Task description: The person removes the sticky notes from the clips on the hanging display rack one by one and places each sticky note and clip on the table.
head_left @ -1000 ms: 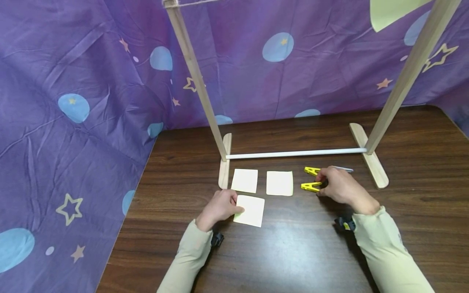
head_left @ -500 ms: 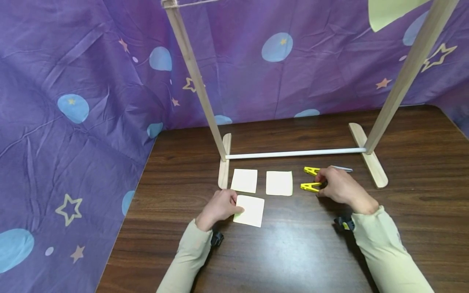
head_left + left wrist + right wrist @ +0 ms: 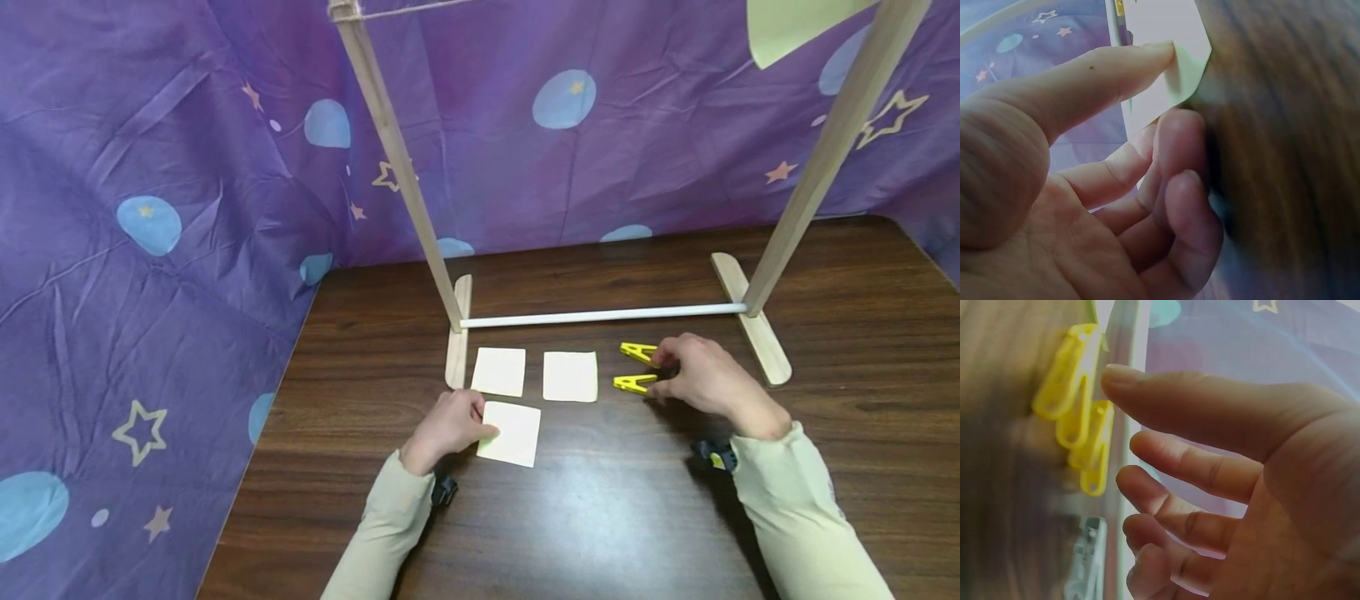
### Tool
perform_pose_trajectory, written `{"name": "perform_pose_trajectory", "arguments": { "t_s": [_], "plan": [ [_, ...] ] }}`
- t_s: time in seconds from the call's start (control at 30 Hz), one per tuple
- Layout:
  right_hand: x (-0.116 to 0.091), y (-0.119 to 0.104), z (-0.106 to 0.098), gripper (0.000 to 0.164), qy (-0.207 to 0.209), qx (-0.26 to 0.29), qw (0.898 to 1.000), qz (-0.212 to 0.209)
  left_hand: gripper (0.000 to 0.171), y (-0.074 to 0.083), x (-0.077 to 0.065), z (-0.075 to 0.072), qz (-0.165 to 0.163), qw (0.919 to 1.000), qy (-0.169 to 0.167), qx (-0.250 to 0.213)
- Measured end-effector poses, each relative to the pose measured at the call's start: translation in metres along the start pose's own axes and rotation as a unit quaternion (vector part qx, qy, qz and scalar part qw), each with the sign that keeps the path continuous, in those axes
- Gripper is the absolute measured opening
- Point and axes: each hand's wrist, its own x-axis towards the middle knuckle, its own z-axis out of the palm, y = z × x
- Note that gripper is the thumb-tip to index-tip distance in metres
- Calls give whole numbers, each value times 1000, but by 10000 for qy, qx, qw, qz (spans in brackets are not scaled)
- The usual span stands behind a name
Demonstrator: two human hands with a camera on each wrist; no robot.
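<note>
My left hand (image 3: 447, 422) pinches the left edge of a pale square paper note (image 3: 513, 440), thumb on top; in the left wrist view that edge is bent. Two more notes lie flat behind it, a left one (image 3: 499, 372) and a right one (image 3: 570, 377). By the fingertips of my right hand (image 3: 708, 375) are two yellow clothespins, a rear one (image 3: 637, 352) and a front one (image 3: 633, 383). The right wrist view shows thumb and fingers spread with a gap between them, holding nothing. A grey clothespin (image 3: 1087, 559) lies below the yellow ones there; my hand hides it in the head view.
A wooden frame stands behind the notes, with a left post (image 3: 397, 158), a right post (image 3: 832, 167) and a white bottom rod (image 3: 600, 317). A string (image 3: 412, 9) runs from the left post top. A yellowish sheet (image 3: 798, 25) hangs at upper right, before a purple curtain (image 3: 487, 167).
My right hand has shifted slightly right, away from the yellow clothespins, and now covers the grey one. The left hand keeps its grip on the note. The head view has shifted a little.
</note>
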Motion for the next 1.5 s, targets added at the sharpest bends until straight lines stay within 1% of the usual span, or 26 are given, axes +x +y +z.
{"name": "perform_pose_trajectory", "arguments": {
  "t_s": [0.2, 0.37, 0.5, 0.6, 0.8, 0.93, 1.03, 1.17, 1.23, 1.3, 1.37, 1.5],
  "plan": [
    [-5, 0, -15, 37, 381, 29, 9993, -39, 23, -1, 0, -1, -58, 10000, 18, 49],
    [-10, 2, -27, 34, 793, 91, 9967, -164, 23, -1, 0, -3, -159, 9998, 35, 143],
    [-16, 2, -34, 30, 1091, 18, 9938, -224, 26, -1, 2, -4, -283, 9994, -66, 187],
    [-20, 1, -38, 28, 1253, 28, 9921, -113, 26, -1, 3, -6, -322, 9991, -131, 227],
    [-28, -2, -49, 32, 1574, 150, 9871, 240, 23, 0, 7, -13, -159, 9986, -166, 485],
    [-31, -3, -56, 32, 1815, 79, 9831, 222, 23, 1, 9, -19, -85, 9983, -165, 545],
    [-33, -4, -65, 30, 2022, 5, 9792, 187, 24, 5, 11, -26, -31, 9987, -65, 510],
    [-34, -9, -79, 26, 2429, 69, 9700, 81, 24, 15, 16, -40, 208, 9983, 251, 480],
    [-34, -13, -88, 23, 2718, 117, 9623, -65, 23, 21, 19, -49, 358, 9973, 450, 453],
    [-33, -19, -99, 20, 3037, 190, 9523, -212, 22, 29, 23, -59, 518, 9958, 615, 428],
    [-33, -27, -111, 18, 3376, 276, 9402, -356, 21, 38, 27, -68, 709, 9939, 771, 351],
    [-32, -44, -138, 18, 3942, 431, 9165, -533, 17, 59, 37, -85, 1183, 9872, 1050, 202]
  ]
}}
